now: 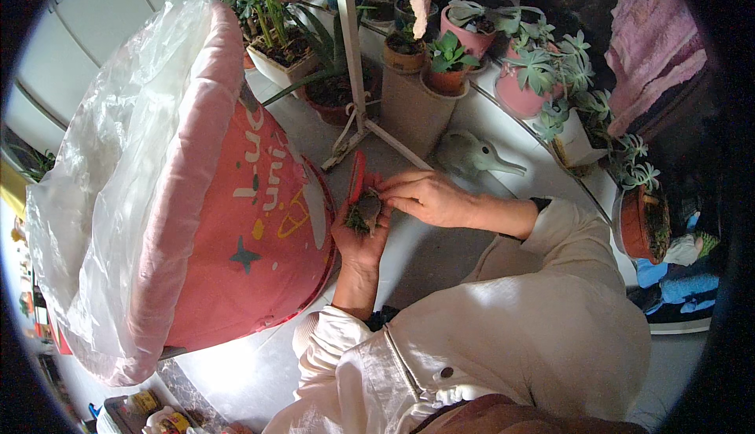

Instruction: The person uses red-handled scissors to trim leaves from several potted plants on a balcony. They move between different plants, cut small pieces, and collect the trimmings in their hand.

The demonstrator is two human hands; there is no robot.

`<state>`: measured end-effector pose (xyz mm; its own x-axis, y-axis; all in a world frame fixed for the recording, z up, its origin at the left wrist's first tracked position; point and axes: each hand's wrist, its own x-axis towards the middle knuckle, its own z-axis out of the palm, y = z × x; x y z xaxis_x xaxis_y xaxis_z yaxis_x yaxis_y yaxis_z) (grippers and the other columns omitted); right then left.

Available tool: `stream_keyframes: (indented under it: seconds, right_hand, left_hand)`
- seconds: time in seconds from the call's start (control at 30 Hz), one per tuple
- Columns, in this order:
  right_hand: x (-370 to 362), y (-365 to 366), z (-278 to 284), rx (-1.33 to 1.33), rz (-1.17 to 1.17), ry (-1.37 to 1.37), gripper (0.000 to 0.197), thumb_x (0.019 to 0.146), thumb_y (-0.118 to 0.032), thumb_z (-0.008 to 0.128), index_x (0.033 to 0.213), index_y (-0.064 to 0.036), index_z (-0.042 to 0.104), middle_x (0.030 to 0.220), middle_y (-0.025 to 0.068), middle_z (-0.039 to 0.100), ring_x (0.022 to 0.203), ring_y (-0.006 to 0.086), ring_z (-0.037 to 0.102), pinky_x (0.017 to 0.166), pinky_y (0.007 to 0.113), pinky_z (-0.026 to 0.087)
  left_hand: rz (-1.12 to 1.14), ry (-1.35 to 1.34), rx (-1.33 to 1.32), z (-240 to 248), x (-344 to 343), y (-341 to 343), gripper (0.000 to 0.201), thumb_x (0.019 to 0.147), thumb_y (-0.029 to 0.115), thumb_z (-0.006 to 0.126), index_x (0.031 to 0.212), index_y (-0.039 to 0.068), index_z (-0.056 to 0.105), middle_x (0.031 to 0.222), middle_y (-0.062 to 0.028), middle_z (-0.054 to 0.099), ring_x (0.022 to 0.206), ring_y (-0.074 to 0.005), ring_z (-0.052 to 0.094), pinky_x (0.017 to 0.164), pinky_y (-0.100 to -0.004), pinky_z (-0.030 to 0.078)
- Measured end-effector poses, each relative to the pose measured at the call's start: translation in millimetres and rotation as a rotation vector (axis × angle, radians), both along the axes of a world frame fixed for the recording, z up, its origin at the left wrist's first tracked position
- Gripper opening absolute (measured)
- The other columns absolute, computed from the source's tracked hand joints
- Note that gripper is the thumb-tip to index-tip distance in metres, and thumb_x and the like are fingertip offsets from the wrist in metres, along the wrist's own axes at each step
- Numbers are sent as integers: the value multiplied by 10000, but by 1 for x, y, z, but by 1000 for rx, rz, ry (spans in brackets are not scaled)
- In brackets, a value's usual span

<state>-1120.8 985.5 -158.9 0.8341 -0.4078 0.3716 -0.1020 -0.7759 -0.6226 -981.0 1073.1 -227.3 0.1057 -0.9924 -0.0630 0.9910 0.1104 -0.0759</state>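
My left hand (363, 249) is cupped, palm up, around a small dark clump of plant and soil (363, 212) with green bits on it. A flat red strip-like piece (357, 176) stands up beside the clump at the same hand; its kind is unclear. From the right, my right hand (429, 198) reaches across with its fingertips pinched together at the clump's edge. Whatever lies between those fingertips is too small to make out. Both hands are just right of a large red fabric tub (244, 253) with a pale pink rim.
Clear plastic sheeting (102, 222) drapes over the tub. A white metal stand (354, 57) rises beyond my hands. Near it are a grey-green elephant-shaped watering can (476, 157) and several potted plants. Succulents in a pink pot (519, 96) line the right ledge. Pink cloths (649, 41) hang above.
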Motion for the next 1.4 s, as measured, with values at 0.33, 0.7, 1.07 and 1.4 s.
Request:
stream_keyframes:
  seconds: [0.33,0.7,1.07,1.4]
  right_hand:
    - [-17,-188,-4,-191,-720,-305,200,862,-43,504,1024,-9,617,967,148,598,785,262,602,699,352,480]
    - [-58,-335,12,-375,-1361,324,271,774,-144,600,1022,-38,627,1083,188,600,985,370,583,855,446,474]
    - [-54,-339,31,-224,-1417,444,294,799,-166,631,1063,-41,598,1064,190,629,993,343,618,804,433,512]
    - [-53,-344,35,-256,-1375,511,257,866,-187,472,1021,-44,618,1081,202,616,1008,365,602,826,461,496]
  left_hand:
    - [8,248,70,2,-1,-3,375,877,111,423,1194,-85,465,1143,-228,544,1093,-344,519,987,-468,412]
    - [15,216,86,5,2,-3,344,902,145,408,1150,-76,498,1090,-210,575,1048,-326,548,949,-461,442]
    - [-11,167,140,2,4,-5,306,893,119,416,1143,-22,521,1093,-200,582,1033,-325,552,932,-461,443]
    - [-25,173,109,1,1,-5,362,911,167,367,1129,-87,505,1059,-214,581,1016,-337,554,923,-447,450]
